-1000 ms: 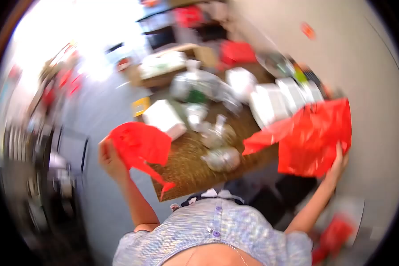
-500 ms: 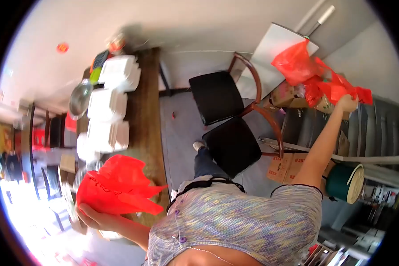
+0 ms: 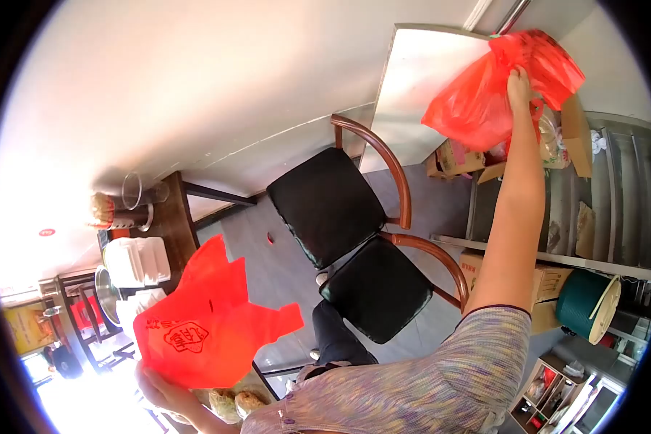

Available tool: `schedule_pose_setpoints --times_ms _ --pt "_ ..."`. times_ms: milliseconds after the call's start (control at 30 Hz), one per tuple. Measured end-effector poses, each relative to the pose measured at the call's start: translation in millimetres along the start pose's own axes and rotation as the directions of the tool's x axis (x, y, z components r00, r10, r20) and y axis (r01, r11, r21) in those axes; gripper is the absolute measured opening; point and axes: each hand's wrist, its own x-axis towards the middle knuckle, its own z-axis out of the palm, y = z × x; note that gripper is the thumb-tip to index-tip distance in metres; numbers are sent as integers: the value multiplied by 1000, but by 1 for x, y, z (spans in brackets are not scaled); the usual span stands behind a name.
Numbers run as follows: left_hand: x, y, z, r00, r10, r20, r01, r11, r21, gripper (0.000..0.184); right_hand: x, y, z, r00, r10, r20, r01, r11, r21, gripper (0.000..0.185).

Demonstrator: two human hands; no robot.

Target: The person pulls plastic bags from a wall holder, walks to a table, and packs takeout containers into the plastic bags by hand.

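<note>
My left hand [image 3: 159, 387] is closed on the lower edge of a flat red plastic bag [image 3: 220, 329] with black printing. The bag hangs over the table side, spread out, its handle strips pointing up and right. At the far end of my outstretched right arm, my right hand [image 3: 518, 88] grips a bunched red plastic bag [image 3: 474, 105] in front of a white board [image 3: 412, 79]. More red plastic with dark print puffs out beyond the fingers. I cannot make out whether this bunch is one bag or several.
Two black-seated chairs [image 3: 325, 206] with wooden arms stand ahead. White foam boxes [image 3: 139, 262] and a metal bowl [image 3: 106, 293] are on the wooden table [image 3: 175, 228] at left. Cardboard boxes [image 3: 457, 159], steps [image 3: 593, 217] and a green spool [image 3: 584, 304] are at right.
My right hand has moved up and left, and the red plastic it grips now looks fuller. The bag in my left hand has spread open, showing its print. My view has shifted.
</note>
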Motion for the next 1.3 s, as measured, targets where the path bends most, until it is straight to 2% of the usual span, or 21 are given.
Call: schedule_pose_setpoints --times_ms 33,67,167,300,433,500,567,600,633,700,767,833,900,933,967,1033,1100,1167,1233,1267,1300 --pt "1 5 11 999 -28 16 28 1000 10 33 7 15 17 998 10 65 -18 991 133 44" --pt "3 3 19 1000 -5 29 4 1000 28 33 5 20 22 990 11 143 -28 993 116 47" --pt "9 -3 26 998 12 58 -16 998 68 31 -8 28 38 926 156 344 -259 924 280 51" --pt "17 -3 30 995 -5 99 -2 997 71 25 -5 44 61 892 247 380 -371 879 299 44" --pt "15 -7 42 977 181 109 -191 978 79 27 -8 67 65 925 111 364 -199 956 215 42" --pt "14 -1 30 972 71 226 -97 990 107 24 3 72 75 938 2 347 -66 983 174 42" --pt "11 12 29 962 130 239 -113 990 -82 17 23 77 79 949 -84 304 46 991 129 41" --pt "11 25 23 944 124 306 -114 992 -52 19 30 79 72 962 -113 250 95 992 85 40" --pt "10 22 15 925 -12 380 42 997 -70 21 40 76 70 972 -150 183 147 989 29 40" --pt "5 36 9 896 -63 440 165 966 -197 28 44 55 40 969 -233 -81 224 969 -102 39" --pt "6 51 -9 834 -110 541 183 980 -83 34 25 18 7 853 -336 -399 301 942 -150 38" --pt "-8 31 -14 888 45 458 5 994 -108 39 -44 -66 -32 759 -374 -533 441 898 -1 37" --pt "-17 25 -29 811 -67 581 127 990 -64 38 -171 -195 -66 809 -495 -318 588 696 413 28" --pt "-23 14 -29 809 -36 587 87 994 -59 36 -245 -247 -71 687 -725 -51 532 454 714 27" --pt "-30 6 -28 801 -1 599 42 998 -54 33 -319 -300 -77 470 -854 223 211 354 911 28" --pt "-35 1 -34 813 47 580 -37 999 -28 34 -466 -382 -114 -86 -994 73 -50 78 996 56" --pt "-38 -13 -54 829 12 559 -60 996 67 35 -543 -422 -142 -435 -880 -189 8 -214 977 59" --pt "-45 -27 -97 856 -124 502 139 990 7 35 -585 -449 -147 -554 -798 -238 -20 -273 962 29" --pt "-71 -61 -144 885 -173 433 205 978 -27 32 -611 -470 -174 -674 -735 -77 -257 135 957 23" --pt "-87 -82 -170 848 -236 474 177 970 165 27 -627 -483 -186 -686 -719 -109 -280 123 952 20" --pt "-99 -96 -202 689 -397 606 338 916 216 24 -646 -498 -196 -700 -700 -142 -295 102 950 13"
